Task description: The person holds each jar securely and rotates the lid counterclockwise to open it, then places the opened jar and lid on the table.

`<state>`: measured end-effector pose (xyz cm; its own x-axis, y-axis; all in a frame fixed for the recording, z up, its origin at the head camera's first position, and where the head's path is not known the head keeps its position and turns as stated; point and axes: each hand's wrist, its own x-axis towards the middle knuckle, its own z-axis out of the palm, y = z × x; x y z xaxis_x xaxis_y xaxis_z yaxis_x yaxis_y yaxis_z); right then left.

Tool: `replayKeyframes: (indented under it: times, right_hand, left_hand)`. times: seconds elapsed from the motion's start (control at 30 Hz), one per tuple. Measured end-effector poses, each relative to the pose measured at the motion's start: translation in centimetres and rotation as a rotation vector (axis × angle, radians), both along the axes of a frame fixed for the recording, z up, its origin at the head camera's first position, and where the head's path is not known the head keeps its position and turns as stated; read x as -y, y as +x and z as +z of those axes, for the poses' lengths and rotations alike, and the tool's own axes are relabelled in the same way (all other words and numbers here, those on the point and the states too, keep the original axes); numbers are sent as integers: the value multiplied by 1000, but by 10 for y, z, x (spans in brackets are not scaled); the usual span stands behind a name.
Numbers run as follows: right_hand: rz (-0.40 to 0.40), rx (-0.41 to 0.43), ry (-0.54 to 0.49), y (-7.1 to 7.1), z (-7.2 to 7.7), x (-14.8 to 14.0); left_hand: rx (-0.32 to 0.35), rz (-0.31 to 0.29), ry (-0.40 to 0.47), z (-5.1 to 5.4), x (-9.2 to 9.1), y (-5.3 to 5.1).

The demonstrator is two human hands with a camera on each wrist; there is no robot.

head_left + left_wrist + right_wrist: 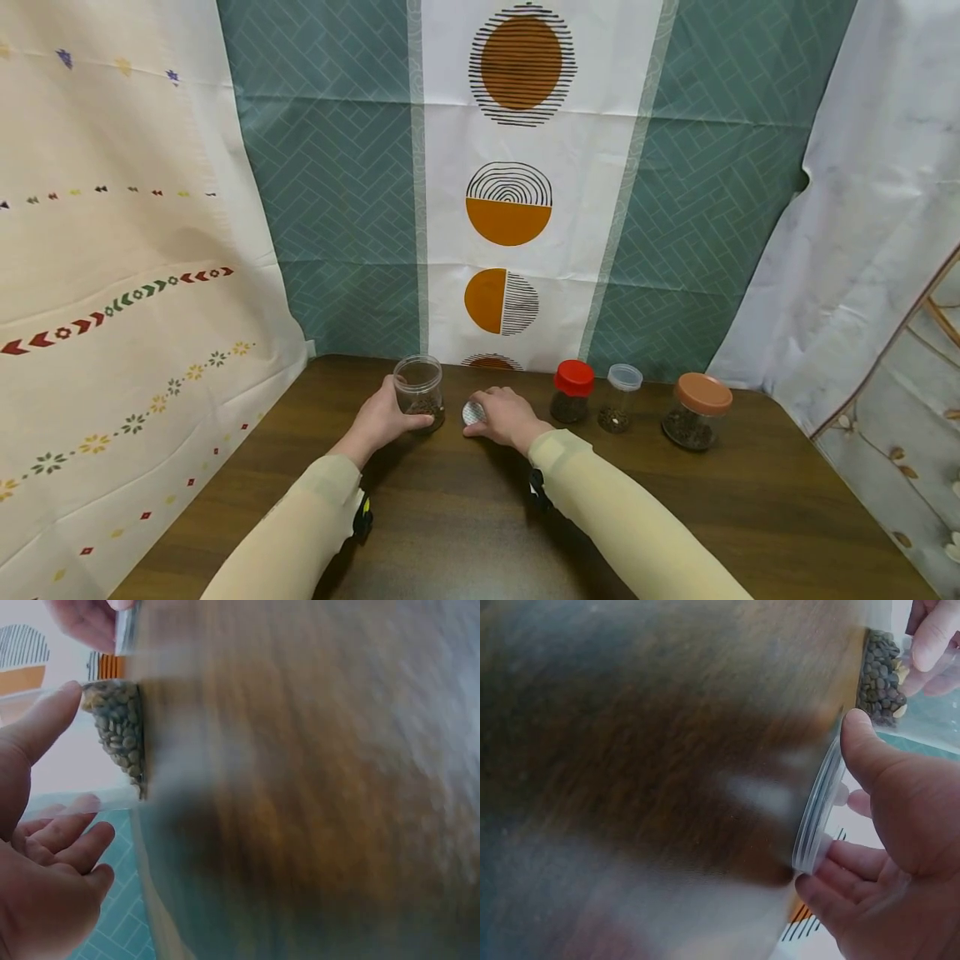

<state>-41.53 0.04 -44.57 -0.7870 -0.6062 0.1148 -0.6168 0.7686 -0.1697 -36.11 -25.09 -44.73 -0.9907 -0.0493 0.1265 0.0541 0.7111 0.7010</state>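
An uncapped clear jar (418, 385) with dark beans (116, 727) at its bottom stands upright near the table's back edge. The left hand (384, 421) has its thumb and fingers around the jar's sides. Just right of it, the right hand (504, 417) holds a clear ridged lid (817, 806) by its edge, thumb on one side and fingers on the other; the lid lies low at the tabletop. In the right wrist view the beans (881, 679) include a few pale pieces. Jar and lid are apart.
To the right stand a red-lidded jar (573, 392), a small jar with a translucent lid (624, 377) and a wider jar with an orange-brown lid (703, 393), each with dark contents. Patterned cloths (337, 183) hang behind and beside the brown table (450, 517).
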Motion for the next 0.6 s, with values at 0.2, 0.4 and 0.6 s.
replayKeyframes:
  times: [0.2,0.4,0.6]
  right_hand:
    - [3,2,-16,3,5,-4]
    - [3,14,-40,10,16,-11]
    - [22,-62,-7,18,21,-22]
  left_hand:
    - [-18,-46,95,3,0,3]
    - [-17,-54,129,7,5,8]
    - [-35,-40,53,18,7,13]
